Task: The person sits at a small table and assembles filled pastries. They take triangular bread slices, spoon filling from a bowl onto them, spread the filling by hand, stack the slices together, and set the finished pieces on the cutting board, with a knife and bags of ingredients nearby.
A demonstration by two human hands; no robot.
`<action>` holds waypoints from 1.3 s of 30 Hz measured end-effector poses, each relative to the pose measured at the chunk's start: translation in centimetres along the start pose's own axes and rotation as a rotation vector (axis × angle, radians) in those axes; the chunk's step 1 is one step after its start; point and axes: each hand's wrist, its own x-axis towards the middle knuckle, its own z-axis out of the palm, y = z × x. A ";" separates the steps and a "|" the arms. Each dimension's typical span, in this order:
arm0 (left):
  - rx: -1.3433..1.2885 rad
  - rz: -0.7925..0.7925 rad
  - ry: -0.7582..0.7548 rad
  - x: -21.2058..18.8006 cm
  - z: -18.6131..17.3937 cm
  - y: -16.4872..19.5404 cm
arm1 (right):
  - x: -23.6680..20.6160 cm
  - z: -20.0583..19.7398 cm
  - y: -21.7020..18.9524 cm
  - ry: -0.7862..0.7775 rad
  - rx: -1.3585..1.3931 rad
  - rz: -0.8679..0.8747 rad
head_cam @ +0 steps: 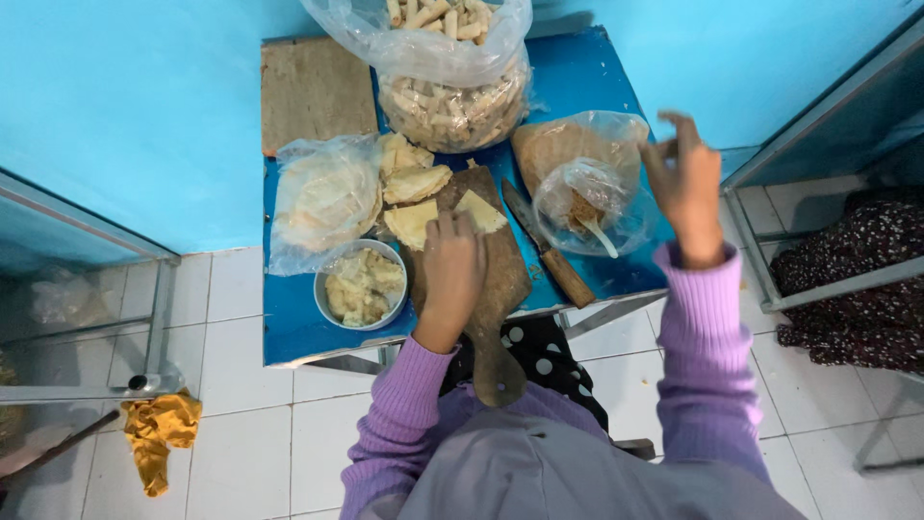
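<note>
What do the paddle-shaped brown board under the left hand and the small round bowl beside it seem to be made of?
The paddle-shaped brown cutting board looks like wood: matte, dark, worn, with a grain-like surface. The small round grey bowl seems to be metal, judging by its thin, dull grey rim, though enamel cannot be excluded. The left hand rests on the board.

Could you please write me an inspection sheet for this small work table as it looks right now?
Surface: blue table, crowded.
Job's things: pale wrapper on wooden board, under left hand; bowl of filling; knife.
Clutter: bags of rolls, bagged wrappers, bag with spoon, spare board.
Hands: left pressing the wrapper; right hand raised, fingers pinched, contents unclear.
Cables: nothing seen.
Surroundings: turquoise wall, tiled floor, yellow cloth.
</note>
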 end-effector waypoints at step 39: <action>-0.319 -0.163 -0.203 -4.7 -5.0 1.1 | -12.5 3.2 -4.8 0.412 0.566 0.309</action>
